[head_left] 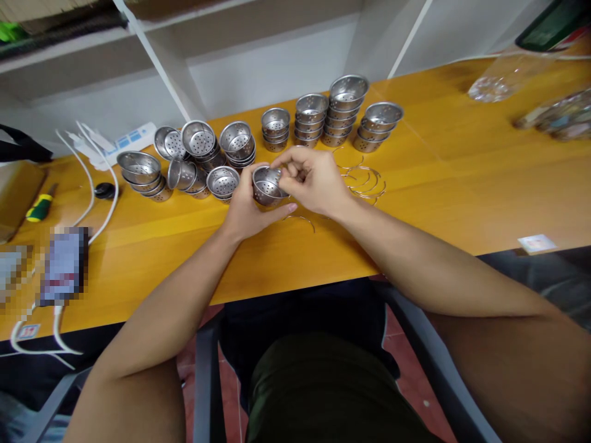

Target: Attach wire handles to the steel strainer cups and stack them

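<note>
My left hand (248, 209) is wrapped round a small perforated metal cup (266, 192), keeping it tilted with its mouth up just over the table. At the cup's right rim, the fingers of my right hand (314, 178) are pinched together; whatever is between them is hidden. Several thin curved wires (369, 184) lie loose on the wood to the right of my right hand. Another bent wire (305, 219) lies below the hands. Directly left of my left hand stands a short stack of the same cups (223, 183).
More perforated cups stand in stacks behind my hands (348, 98) and to the left (138, 169). A power strip (124, 144) with white cables, a screwdriver (40, 208) and a blurred phone-like device (64, 267) lie left. A clear bottle (501, 80) lies at the far right.
</note>
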Action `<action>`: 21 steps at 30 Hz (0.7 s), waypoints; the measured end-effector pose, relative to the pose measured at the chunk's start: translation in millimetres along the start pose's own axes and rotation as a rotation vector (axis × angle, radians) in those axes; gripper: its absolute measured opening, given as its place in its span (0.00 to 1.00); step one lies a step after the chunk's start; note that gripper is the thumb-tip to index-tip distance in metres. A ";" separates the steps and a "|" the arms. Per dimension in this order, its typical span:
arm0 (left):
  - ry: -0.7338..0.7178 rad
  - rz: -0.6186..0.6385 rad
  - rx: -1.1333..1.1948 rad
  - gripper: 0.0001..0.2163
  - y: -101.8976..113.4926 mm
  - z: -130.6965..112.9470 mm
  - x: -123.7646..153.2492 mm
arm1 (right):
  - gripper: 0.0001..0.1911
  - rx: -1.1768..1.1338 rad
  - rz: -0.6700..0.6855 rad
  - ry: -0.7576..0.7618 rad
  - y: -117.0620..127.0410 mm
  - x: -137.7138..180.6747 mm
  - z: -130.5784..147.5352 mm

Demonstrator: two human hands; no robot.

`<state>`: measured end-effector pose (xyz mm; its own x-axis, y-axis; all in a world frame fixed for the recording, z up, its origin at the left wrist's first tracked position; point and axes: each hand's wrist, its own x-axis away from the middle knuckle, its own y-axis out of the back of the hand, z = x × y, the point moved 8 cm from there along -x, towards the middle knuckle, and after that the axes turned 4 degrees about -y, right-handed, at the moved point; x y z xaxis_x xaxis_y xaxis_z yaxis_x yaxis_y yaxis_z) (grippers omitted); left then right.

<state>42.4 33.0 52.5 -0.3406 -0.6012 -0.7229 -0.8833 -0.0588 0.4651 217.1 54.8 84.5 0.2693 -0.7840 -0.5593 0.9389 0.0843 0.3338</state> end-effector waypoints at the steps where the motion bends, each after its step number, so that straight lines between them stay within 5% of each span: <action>1: -0.001 0.000 0.002 0.43 0.7 -0.5 -0.2 | 0.09 -0.014 0.004 -0.001 -0.6 -0.3 -0.3; 6: 0.030 -0.012 0.028 0.39 3.2 1.8 -0.7 | 0.03 -0.157 0.088 0.011 5.4 -4.1 4.3; 13: 0.031 0.028 0.178 0.37 0.0 8.6 -0.5 | 0.19 -0.440 0.563 -0.010 13.2 -2.6 14.3; 21: 0.055 0.047 0.099 0.39 -0.9 9.8 2.2 | 0.31 -0.429 0.466 -0.112 9.2 -5.4 10.2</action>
<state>39.3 39.5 45.5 -0.3665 -0.6446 -0.6710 -0.8953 0.0482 0.4428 222.1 53.5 98.4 0.6673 -0.6634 -0.3386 0.7375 0.6519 0.1764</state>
